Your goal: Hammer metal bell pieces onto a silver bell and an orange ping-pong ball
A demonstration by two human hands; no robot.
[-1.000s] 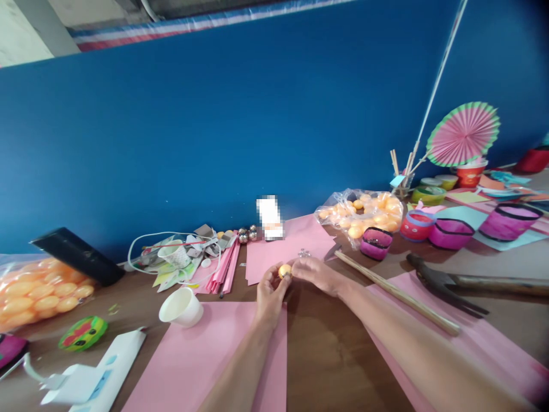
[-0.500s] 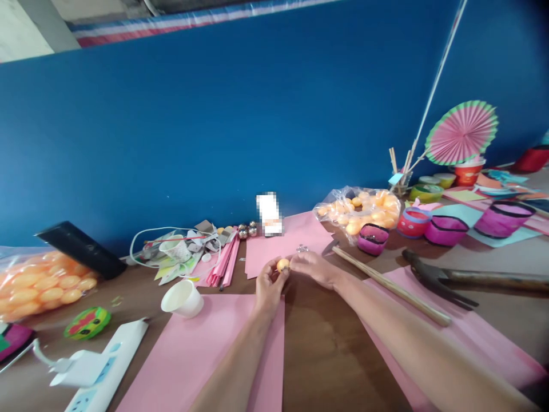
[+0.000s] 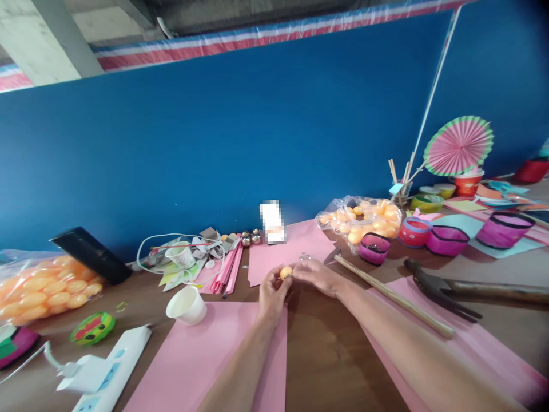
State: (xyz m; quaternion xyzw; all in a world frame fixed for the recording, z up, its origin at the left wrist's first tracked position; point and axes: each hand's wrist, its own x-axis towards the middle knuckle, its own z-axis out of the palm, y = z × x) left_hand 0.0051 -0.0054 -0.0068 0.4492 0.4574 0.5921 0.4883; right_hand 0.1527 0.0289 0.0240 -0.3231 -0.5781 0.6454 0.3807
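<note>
Pinched between the thumb and fingers of my left hand (image 3: 273, 292) is a small orange-yellow ball (image 3: 286, 273), with a small dark spot at its lower edge. My right hand (image 3: 319, 277) is right beside it, fingertips drawn together at the ball's right side. Anything between those fingertips is too small to make out. Just behind the right fingers lie a few small silvery pieces (image 3: 304, 256) on pink paper (image 3: 274, 266). Below my left hand, a second pink sheet (image 3: 206, 355) lies on the brown table.
Left of my hands stand a white cup (image 3: 186, 305), a power strip (image 3: 115, 366) and a bag of orange balls (image 3: 51, 289). To the right lie a wooden stick (image 3: 394, 296), a hammer (image 3: 446, 286), a purple pouch (image 3: 374, 249) and another ball bag (image 3: 364, 217). A blue partition (image 3: 240, 126) rises behind.
The view has tilted up slightly, so everything sits lower in the picture. Both hands stay close together at the ball, with little visible change in their grip.
</note>
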